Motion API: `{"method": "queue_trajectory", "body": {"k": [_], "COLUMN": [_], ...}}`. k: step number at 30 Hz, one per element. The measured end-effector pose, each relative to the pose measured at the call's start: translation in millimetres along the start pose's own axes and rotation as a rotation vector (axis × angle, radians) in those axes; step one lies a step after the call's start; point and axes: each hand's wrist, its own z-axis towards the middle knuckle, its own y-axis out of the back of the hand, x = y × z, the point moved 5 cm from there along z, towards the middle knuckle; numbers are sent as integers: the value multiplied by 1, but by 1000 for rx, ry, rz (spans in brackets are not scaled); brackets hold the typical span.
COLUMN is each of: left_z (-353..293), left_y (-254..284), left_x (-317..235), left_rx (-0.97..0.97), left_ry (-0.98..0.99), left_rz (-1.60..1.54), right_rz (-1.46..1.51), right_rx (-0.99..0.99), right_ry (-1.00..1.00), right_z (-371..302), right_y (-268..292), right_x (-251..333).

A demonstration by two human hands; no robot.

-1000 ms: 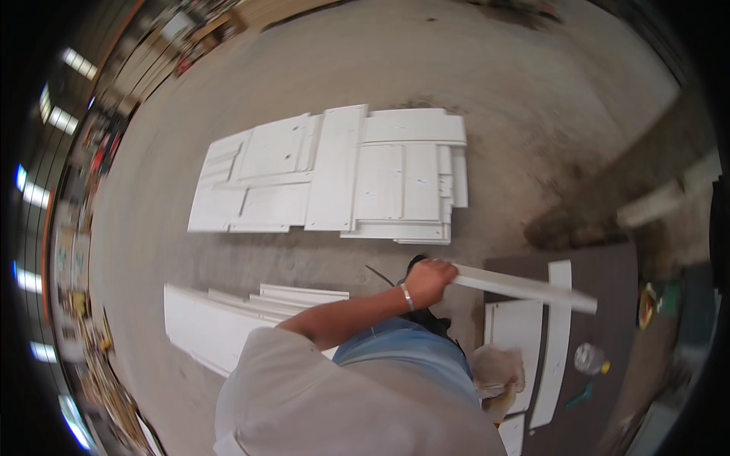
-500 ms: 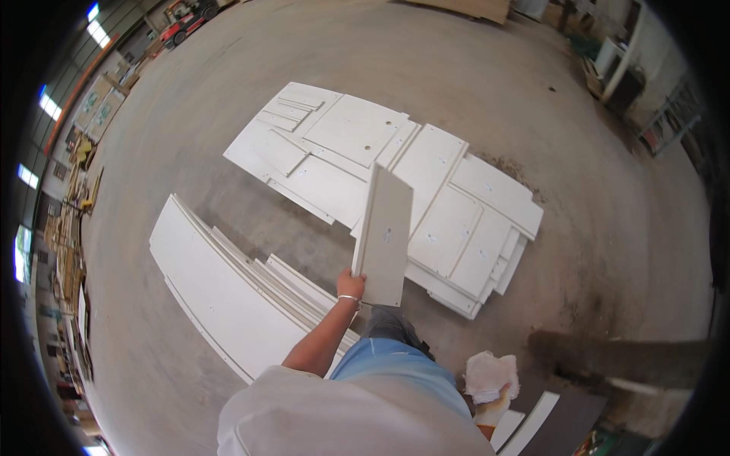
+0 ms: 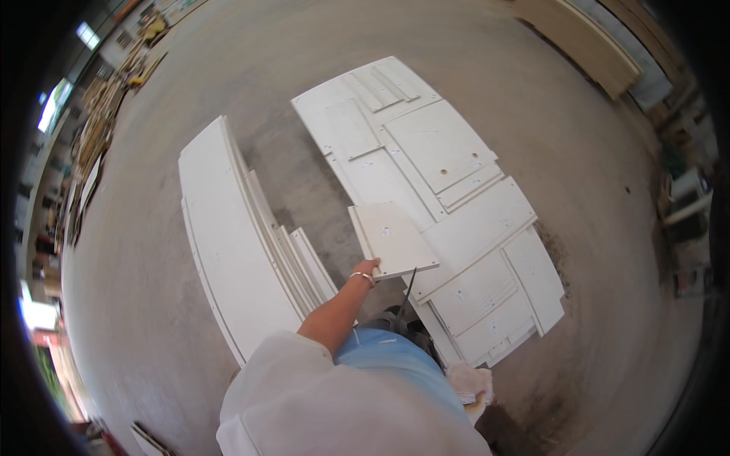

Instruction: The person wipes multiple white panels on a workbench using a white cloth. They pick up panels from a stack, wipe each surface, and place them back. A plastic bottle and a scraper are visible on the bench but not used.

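Observation:
My left hand [image 3: 366, 268] grips a small white panel [image 3: 393, 237] by its near left corner, fingers closed round the edge. The panel lies nearly flat to my view, over the near side of a low spread of white panels [image 3: 487, 220]; whether it touches them I cannot tell. At the lower right, close to my body, my right hand [image 3: 477, 406] holds a crumpled whitish cloth [image 3: 469, 381]. That hand shows only in part. A thin dark strip [image 3: 411, 289] shows just below the held panel's near edge.
To the left lies a long stack of white boards [image 3: 228, 228], with narrower boards [image 3: 312, 262] along its right side. A concrete floor gap [image 3: 296, 175] runs between the two groups. Stacked brown boards [image 3: 578, 45] stand far right; timber piles [image 3: 99, 144] line the left wall.
The small panel has gone from upright to nearly flat, still in my left hand. My view has turned, so the board groups sit at another angle. The cloth stays in my right hand.

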Motion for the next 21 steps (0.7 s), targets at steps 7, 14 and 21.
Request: {"method": "queue_trajectory", "body": {"k": [7,14,21], "left_z": [60,161,204], "left_y": [-33,-62,-58], "left_x": [3,-68,-124], "left_rx": [94,163,265], "left_ry": [58,-49,136], "left_rz": [-209,-71,-344], "right_rz": [-160,-184,-405], "right_rx": [-61,-153,-189], "right_ry": [75,201,-4], "right_z": [65,57,46], "right_y": [-54,-167,-300], "right_x": [95,106,-6]}}
